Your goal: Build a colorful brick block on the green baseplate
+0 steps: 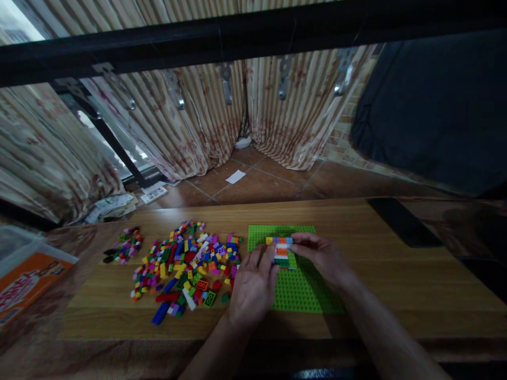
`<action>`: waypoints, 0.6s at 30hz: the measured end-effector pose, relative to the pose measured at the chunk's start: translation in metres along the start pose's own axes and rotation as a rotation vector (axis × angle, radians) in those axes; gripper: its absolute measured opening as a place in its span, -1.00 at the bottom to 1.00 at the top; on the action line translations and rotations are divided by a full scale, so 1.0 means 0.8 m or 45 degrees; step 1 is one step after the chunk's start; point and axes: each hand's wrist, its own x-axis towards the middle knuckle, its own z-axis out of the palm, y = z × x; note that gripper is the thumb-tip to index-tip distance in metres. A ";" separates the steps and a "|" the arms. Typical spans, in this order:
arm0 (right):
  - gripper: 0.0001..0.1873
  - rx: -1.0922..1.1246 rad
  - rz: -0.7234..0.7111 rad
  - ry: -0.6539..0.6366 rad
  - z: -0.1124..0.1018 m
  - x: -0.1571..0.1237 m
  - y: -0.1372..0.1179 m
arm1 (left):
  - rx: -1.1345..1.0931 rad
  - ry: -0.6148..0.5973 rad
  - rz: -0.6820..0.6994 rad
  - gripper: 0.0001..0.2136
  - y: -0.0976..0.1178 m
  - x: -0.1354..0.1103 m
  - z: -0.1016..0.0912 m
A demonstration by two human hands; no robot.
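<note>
A green studded baseplate point(301, 290) lies on the wooden table point(396, 285). On its upper middle stands a small build of coloured bricks point(282, 250), with yellow, purple, white, orange and green layers. My left hand point(253, 285) rests at the plate's left edge, fingers curled and touching the build's left side. My right hand point(322, 256) comes in from the right, its fingertips pinched on the build's top right corner. A wide pile of loose coloured bricks point(186, 264) lies to the left of my left hand.
A smaller heap of bricks point(124, 247) lies further left. An orange box point(27, 285) sits at the table's left end. A dark flat phone-like slab point(402, 221) lies at the back right. Curtains and a tiled floor are beyond the table.
</note>
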 end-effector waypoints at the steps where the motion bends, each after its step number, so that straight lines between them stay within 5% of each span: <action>1: -0.66 0.006 -0.008 0.040 -0.004 0.001 0.002 | -0.031 0.025 -0.013 -0.57 0.000 0.001 -0.004; 6: -0.61 -0.148 -0.107 0.170 -0.012 0.002 0.003 | -0.180 0.287 -0.199 -0.67 -0.019 0.007 -0.031; 11: -0.54 -0.660 -0.316 -0.092 0.003 -0.010 0.000 | -0.365 0.581 -0.539 -0.72 -0.078 0.012 -0.072; 13: -0.56 -0.772 -0.329 -0.180 0.008 -0.013 0.001 | -0.362 0.545 -0.659 -0.75 -0.103 0.009 -0.093; 18: -0.59 -0.736 -0.253 -0.271 0.006 -0.007 0.006 | -0.134 0.166 -0.799 -0.78 -0.142 -0.007 -0.131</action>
